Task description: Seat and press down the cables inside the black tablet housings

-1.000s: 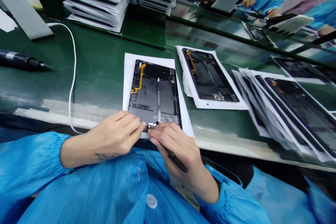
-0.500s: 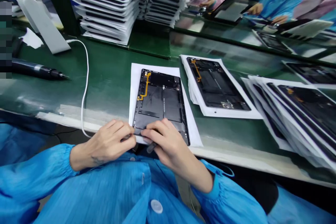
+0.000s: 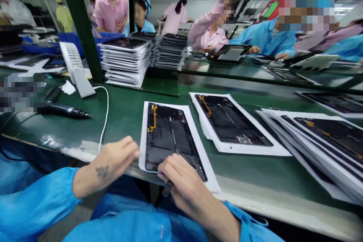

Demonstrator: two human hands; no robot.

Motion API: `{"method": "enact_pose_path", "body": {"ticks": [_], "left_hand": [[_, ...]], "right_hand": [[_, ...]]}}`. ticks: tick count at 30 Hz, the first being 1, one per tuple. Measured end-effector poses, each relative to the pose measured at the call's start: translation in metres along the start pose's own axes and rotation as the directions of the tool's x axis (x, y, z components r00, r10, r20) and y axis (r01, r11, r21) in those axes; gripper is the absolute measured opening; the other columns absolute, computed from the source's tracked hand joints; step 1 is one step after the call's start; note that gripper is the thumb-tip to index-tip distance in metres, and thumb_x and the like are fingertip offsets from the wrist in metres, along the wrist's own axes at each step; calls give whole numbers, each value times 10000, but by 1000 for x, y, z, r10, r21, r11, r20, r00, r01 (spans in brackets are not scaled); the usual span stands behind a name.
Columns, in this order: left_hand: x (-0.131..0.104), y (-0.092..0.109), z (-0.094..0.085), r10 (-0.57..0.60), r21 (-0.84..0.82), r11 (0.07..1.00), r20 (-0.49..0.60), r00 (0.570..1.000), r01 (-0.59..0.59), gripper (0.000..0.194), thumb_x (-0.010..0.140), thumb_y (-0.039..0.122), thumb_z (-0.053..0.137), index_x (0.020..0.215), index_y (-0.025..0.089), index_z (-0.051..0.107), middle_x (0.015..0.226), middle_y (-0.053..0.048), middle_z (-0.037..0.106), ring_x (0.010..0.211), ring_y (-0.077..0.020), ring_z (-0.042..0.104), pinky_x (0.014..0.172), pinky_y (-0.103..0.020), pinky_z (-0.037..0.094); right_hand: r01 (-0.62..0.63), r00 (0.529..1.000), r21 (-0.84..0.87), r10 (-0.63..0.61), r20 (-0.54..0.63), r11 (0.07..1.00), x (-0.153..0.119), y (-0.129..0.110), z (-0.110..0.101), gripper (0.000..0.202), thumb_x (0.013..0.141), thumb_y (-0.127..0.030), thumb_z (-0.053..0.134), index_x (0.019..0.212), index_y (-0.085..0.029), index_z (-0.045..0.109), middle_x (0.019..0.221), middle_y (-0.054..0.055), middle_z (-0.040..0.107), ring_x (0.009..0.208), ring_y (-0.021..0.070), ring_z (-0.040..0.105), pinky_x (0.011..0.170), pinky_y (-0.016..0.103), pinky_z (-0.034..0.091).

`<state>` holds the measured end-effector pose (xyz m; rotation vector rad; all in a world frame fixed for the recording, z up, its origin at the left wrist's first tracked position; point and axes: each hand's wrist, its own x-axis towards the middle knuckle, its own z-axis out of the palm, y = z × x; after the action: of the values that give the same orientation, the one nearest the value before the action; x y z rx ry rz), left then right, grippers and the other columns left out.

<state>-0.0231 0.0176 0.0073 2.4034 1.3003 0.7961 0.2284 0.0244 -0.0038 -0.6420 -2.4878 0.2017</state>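
A black tablet housing [image 3: 167, 136] with an orange flex strip [image 3: 154, 119] lies on a white sheet [image 3: 143, 151] at the table's front edge. My right hand [image 3: 181, 177] is at the housing's near edge, its fingers closed round a small dark tool [image 3: 167, 188] whose end sticks out below the palm. Left of the housing, my left hand [image 3: 117, 159] hovers apart from it, fingers pressed together; whatever they hold, if anything, is hidden.
More housings on white sheets [image 3: 235, 121] lie to the right, some in a fanned pile [image 3: 320, 151]. A black electric screwdriver [image 3: 66, 110], a white fan [image 3: 78, 70] with its cable and tall stacks [image 3: 124, 62] stand behind left. People sit across the table.
The view has tilted up, showing more of the room. My left hand has drawn back from the housing to the left; my right hand stays at its near edge.
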Motion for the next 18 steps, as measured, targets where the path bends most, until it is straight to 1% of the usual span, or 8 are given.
{"method": "enact_pose_path", "body": {"ticks": [1,2,4,5,7,10,15,18], "left_hand": [[7,-2,-6,-161,-119,978,87,983,171,447,1066,475,318,897,174,603,754,-33,647,588,-132,603,562,-246,461],[15,-2,-11,-286,-234,915,201,937,329,539,1054,557,259,942,164,610,733,-39,659,551,-137,616,534,-247,474],[30,-3,-16,-361,-362,795,363,859,487,661,1029,630,151,1039,144,599,759,-64,700,559,-162,662,521,-260,512],[37,-4,-17,-346,-364,804,358,868,470,661,1028,622,141,1055,138,590,799,-78,716,608,-174,686,541,-267,531],[52,-8,-20,-283,-257,905,234,930,340,546,1034,549,223,1042,142,587,896,-87,727,734,-183,703,618,-272,550],[77,-17,-40,-183,-43,981,75,980,187,355,1001,407,353,954,160,604,912,-71,701,813,-190,663,711,-284,524],[148,-31,-113,-6,176,984,-15,1000,8,160,902,242,527,966,188,663,846,-46,658,833,-207,611,837,-316,450],[202,-45,-160,47,296,955,-138,989,-4,213,878,197,566,1035,191,709,913,-43,689,929,-226,627,901,-319,435]], "right_hand": [[-20,999,19,21,-49,1000,5,-3,1,247,921,20,370,927,-189,500,853,48,553,790,188,455,685,306,352],[-37,994,32,40,-98,999,11,-5,3,232,924,12,388,928,-193,495,857,48,554,803,190,464,694,304,365],[-58,981,21,61,-183,998,23,-10,10,223,928,5,398,914,-198,490,856,49,556,807,195,472,698,306,382],[-66,975,3,65,-212,998,30,-12,14,227,928,6,393,904,-198,491,854,51,559,801,197,474,696,309,389],[-78,965,-23,70,-252,997,39,-16,22,234,927,7,384,909,-195,500,863,56,574,793,201,481,700,318,409],[-75,957,30,80,-279,997,42,-18,27,230,943,-17,398,1019,-192,528,939,64,615,824,207,517,722,329,446],[-68,953,83,90,-290,994,19,-1,21,239,978,-92,441,1170,-207,524,983,64,648,841,200,578,751,319,497],[-111,962,58,122,-242,992,1,13,26,242,994,-130,442,1200,-222,529,981,59,658,854,194,615,778,310,510]]}}
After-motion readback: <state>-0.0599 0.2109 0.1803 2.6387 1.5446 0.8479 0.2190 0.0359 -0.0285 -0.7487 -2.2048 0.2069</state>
